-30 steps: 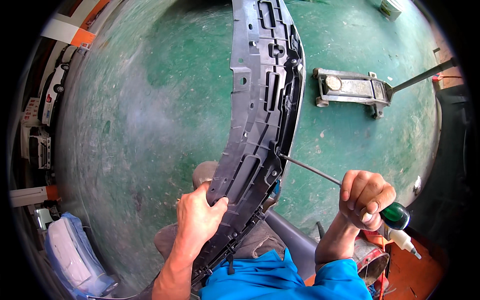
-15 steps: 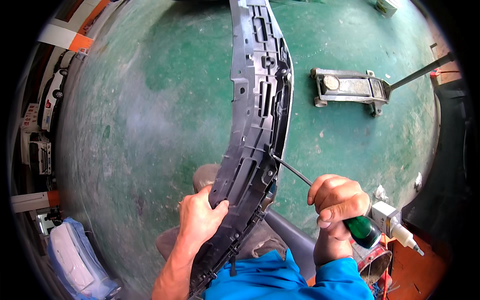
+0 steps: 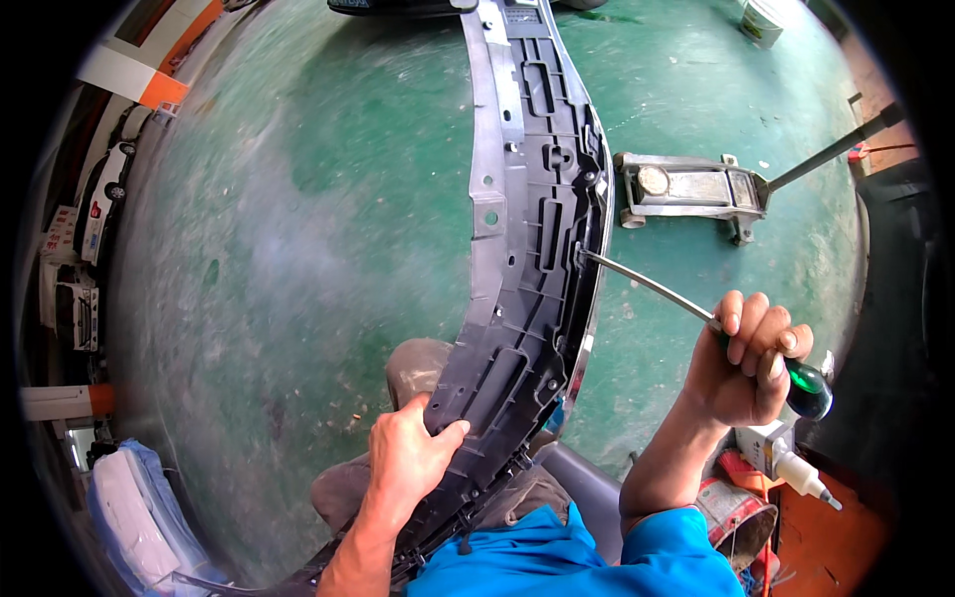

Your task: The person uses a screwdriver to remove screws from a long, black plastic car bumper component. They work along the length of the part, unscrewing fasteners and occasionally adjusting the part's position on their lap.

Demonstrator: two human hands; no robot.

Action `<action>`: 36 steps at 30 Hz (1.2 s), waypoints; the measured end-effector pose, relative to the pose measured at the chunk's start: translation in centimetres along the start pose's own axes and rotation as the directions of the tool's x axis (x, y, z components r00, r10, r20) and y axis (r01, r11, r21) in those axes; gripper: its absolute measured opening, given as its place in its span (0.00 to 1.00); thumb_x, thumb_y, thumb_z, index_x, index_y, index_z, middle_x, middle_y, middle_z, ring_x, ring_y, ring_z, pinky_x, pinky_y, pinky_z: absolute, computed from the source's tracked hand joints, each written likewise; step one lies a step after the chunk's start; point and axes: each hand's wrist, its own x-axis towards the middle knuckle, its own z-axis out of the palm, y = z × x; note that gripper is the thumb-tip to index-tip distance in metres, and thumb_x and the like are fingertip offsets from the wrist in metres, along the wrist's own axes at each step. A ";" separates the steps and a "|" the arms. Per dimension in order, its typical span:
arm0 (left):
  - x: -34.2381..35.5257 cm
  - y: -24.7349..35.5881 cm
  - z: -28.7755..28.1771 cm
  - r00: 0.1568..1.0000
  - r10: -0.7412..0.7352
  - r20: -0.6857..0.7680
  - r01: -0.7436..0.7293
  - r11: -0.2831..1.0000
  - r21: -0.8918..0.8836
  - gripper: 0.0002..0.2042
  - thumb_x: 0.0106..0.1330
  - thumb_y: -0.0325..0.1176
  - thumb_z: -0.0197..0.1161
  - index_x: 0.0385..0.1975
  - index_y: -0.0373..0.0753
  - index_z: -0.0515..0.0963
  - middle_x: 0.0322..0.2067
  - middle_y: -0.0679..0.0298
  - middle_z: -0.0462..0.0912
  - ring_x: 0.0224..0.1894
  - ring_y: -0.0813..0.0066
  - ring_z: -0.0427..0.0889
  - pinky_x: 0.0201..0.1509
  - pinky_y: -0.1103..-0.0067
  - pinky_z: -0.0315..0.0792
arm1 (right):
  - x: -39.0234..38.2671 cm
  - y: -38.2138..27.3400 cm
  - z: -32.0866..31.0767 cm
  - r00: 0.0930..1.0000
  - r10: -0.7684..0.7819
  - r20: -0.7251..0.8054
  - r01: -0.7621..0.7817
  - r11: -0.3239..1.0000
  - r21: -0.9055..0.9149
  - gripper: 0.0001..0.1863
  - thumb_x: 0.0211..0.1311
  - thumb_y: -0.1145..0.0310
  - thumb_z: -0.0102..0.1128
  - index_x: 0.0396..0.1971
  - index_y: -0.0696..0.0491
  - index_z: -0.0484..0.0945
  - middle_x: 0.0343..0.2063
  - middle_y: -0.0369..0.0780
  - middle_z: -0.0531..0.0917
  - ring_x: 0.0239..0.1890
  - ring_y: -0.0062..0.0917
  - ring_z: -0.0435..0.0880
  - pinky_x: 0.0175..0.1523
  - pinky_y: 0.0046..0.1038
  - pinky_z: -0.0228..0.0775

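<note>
A long black plastic car trim panel [image 3: 522, 298], ribbed and slotted, stretches from my lap toward the far edge of the view. My left hand [image 3: 413, 443] is closed round its left edge near my knee, the thumb lying on the ribbed face. In my closed right hand [image 3: 751, 358] is a screwdriver [image 3: 652, 287] with a green handle, held off to the panel's right. The shaft slants up and left, and its tip meets the panel's right side beside a slot. Whether the tip sits in a clip or a gap is too small to tell.
On the green floor [image 3: 328, 199] at right stands a floor jack [image 3: 696, 187] with a long handle. Near my right elbow are a white-nozzled bottle [image 3: 801, 473], a white box and a red drum [image 3: 736, 517]. A plastic-wrapped part [image 3: 149, 517] lies at lower left; a bucket [image 3: 761, 22] stands far right.
My right hand has moved up and to the right, and the screwdriver tip has shifted farther along the panel. The panel has tilted slightly right. My left hand keeps its grip, slightly lower.
</note>
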 end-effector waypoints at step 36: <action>0.1 -1.3 0.0 0.996 0.086 0.035 -0.084 0.995 -0.046 0.17 0.54 0.38 0.74 0.40 0.34 0.85 0.27 0.48 0.87 0.32 0.50 0.89 0.40 0.63 0.81 | 0.1 0.0 4.6 0.982 0.004 0.188 0.049 0.961 -0.272 0.09 0.59 0.71 0.69 0.33 0.56 0.77 0.16 0.36 0.74 0.18 0.23 0.70 0.28 0.32 0.71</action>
